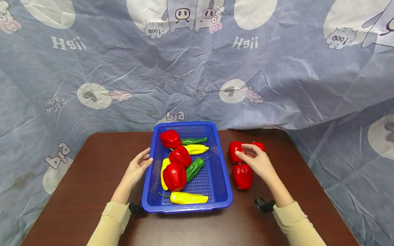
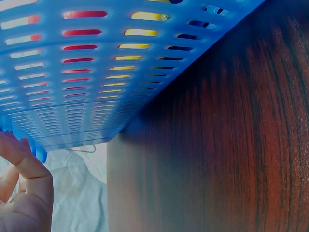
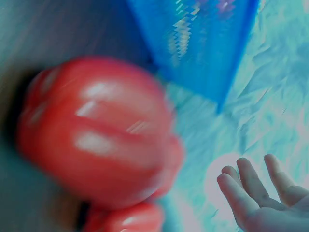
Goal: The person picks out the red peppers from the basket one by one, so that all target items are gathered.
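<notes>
A blue perforated plastic basket [image 1: 226,191] stands mid-table, holding red bell peppers [image 1: 174,176], green chili peppers [image 1: 195,169] and yellow peppers [image 1: 189,198]. At its left rim my left hand [image 1: 139,166] grips with bent fingers; in the left wrist view the fingers [image 2: 29,179] meet the rim, their tips partly hidden. To the basket's right, three more red bell peppers sit together: a front one [image 1: 243,176], one behind it [image 1: 235,152] and a partly covered one [image 1: 259,146]. Over these hovers my right hand [image 1: 257,160], fingers spread, holding nothing. The right wrist view shows a blurred bell pepper [image 3: 96,130] apart from those fingers.
The brown wooden table [image 1: 92,191] ends at a grey-blue cartoon-print cloth [image 1: 184,68] hanging behind and beside it. Black wrist-camera mounts [image 1: 264,205] stick out from both wrists near the sleeves.
</notes>
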Tool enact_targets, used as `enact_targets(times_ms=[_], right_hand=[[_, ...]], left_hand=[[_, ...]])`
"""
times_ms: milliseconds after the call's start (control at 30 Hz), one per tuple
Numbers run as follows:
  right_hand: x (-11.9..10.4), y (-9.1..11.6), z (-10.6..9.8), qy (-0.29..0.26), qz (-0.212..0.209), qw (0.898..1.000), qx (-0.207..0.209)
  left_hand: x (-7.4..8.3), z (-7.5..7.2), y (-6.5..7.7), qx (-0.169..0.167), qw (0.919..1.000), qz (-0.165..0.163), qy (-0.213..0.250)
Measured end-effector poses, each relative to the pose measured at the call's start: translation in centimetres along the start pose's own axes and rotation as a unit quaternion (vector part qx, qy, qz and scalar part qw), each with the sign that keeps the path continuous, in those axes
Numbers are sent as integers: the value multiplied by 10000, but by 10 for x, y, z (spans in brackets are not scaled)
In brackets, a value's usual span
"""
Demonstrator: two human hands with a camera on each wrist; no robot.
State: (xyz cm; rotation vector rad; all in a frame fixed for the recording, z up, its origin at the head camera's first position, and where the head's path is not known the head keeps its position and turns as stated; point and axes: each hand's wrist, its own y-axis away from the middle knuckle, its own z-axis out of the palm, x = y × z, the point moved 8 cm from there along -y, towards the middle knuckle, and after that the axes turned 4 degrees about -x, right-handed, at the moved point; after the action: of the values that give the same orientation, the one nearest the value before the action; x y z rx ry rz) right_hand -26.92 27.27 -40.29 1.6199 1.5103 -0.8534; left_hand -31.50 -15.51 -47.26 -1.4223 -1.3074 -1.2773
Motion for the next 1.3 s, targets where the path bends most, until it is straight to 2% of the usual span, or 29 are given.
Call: enact_targets(times_ms=[333,600,933,1300], right_hand=[[-65,-15,41,-130,-396,9983,-415],[-97,-27,75,-322,-488,9955,-748],[-101,-43,131,-166,-370,9924,-1162],[-91,-60,167,250,-111,9924,-1202]], left_hand=[[-1,1,-1,-73,9999,85,89],[1,2,-1,-89,9998,143,146],[1,0,-1,-57,9999,120,39],[-3,1,-2,-68,9999,35,88]])
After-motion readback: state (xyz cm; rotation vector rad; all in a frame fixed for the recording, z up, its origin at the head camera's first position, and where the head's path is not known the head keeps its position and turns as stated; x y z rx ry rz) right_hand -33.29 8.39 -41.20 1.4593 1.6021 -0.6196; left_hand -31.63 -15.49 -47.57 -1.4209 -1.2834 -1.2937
